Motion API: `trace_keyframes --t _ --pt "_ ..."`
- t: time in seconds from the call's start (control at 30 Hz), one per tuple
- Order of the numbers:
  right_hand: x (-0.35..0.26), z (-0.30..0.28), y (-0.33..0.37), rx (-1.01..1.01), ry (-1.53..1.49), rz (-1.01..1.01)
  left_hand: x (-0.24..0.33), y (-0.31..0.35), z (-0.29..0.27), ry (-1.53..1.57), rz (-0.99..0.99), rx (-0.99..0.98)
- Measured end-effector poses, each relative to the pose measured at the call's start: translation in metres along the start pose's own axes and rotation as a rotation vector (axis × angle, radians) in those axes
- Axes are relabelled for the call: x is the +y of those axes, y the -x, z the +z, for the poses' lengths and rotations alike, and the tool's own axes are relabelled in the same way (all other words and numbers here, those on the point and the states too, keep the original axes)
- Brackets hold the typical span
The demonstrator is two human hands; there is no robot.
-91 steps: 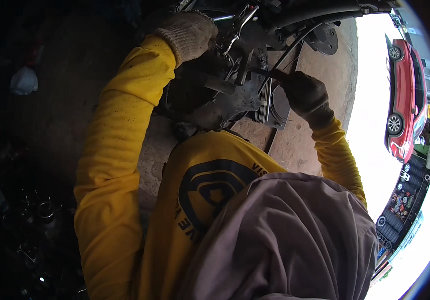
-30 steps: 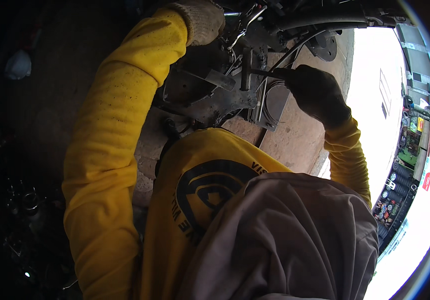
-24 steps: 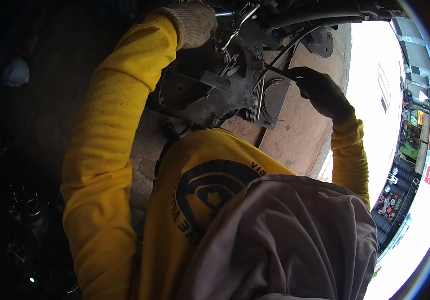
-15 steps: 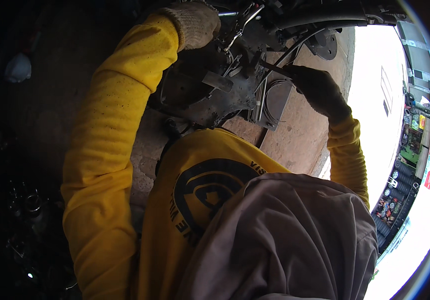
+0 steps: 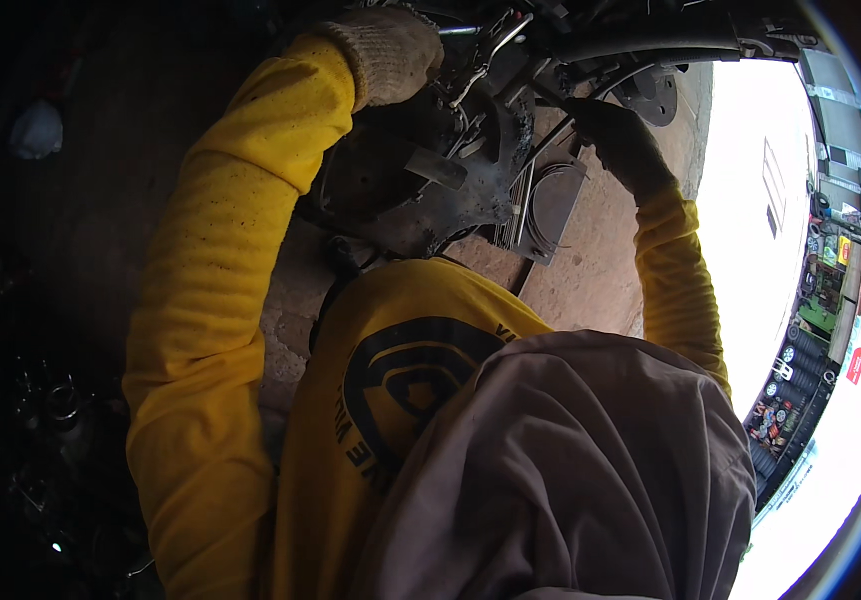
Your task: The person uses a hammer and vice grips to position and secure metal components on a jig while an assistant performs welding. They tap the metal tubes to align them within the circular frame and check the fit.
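Observation:
My left hand (image 5: 391, 55), in a knitted work glove, is closed at the top centre, its fingers hidden on the far side. A shiny metal rod (image 5: 459, 30) sticks out beside it toward bright pliers-like metal levers (image 5: 496, 45); what the fingers grip is hidden. To the right, my right hand (image 5: 623, 145), in a dark glove, is wrapped round the handle of a hammer (image 5: 531, 78). The hammer's head is over a dark steel assembly (image 5: 421, 205) with rough edges. A small flat metal bar (image 5: 437, 168) lies on that assembly.
Thin rods (image 5: 518, 205) and a grey plate with coiled wire (image 5: 554, 205) lie on the brown floor (image 5: 601, 235). A thick black tube (image 5: 651, 38) crosses the top right. A whitish object (image 5: 38, 130) sits far left. Bright daylight and shelves of goods (image 5: 786, 400) are at right.
My right hand has moved up and slightly left with the hammer, whose head has lifted away from the assembly's upper edge. My left hand has barely moved.

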State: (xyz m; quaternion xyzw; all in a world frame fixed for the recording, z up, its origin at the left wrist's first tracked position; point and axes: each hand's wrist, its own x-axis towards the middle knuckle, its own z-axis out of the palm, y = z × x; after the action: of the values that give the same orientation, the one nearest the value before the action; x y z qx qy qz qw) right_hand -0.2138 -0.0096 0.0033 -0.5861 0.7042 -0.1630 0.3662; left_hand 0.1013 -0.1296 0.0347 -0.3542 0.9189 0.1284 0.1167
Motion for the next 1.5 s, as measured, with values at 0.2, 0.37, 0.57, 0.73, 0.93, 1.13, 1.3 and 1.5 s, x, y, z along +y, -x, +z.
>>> trace_keyframes --t 0.2,0.37,0.57,0.73,0.93,1.13,1.3,1.5 --pt "-0.002 -0.001 -0.003 -0.073 -0.069 0.035 -0.002 -0.003 0.000 -0.032 0.049 -0.013" --pt "0.000 -0.002 -0.038 -0.131 -0.037 -0.151 -0.002 -0.001 0.001 -0.049 0.027 0.029" --pt "0.019 0.000 -0.101 -0.352 0.022 -0.224 0.003 0.000 -0.006 -0.027 0.010 -0.056" --pt "0.024 0.008 -0.111 -0.421 -0.022 -0.351 -0.002 -0.002 -0.006 -0.065 0.050 -0.012" --pt "0.035 0.002 -0.120 -0.458 -0.091 -0.411 0.006 0.000 -0.007 -0.045 -0.017 -0.041" --pt "0.027 0.004 -0.126 -0.328 0.249 -0.715 0.001 0.000 -0.003 -0.016 0.028 -0.005" --pt "0.025 0.003 -0.126 -0.395 0.113 -0.514 0.000 -0.001 -0.001 -0.017 0.007 -0.017" --pt "0.003 0.002 -0.122 -0.238 0.266 -0.813 -0.001 0.003 -0.001 -0.009 0.034 0.020"
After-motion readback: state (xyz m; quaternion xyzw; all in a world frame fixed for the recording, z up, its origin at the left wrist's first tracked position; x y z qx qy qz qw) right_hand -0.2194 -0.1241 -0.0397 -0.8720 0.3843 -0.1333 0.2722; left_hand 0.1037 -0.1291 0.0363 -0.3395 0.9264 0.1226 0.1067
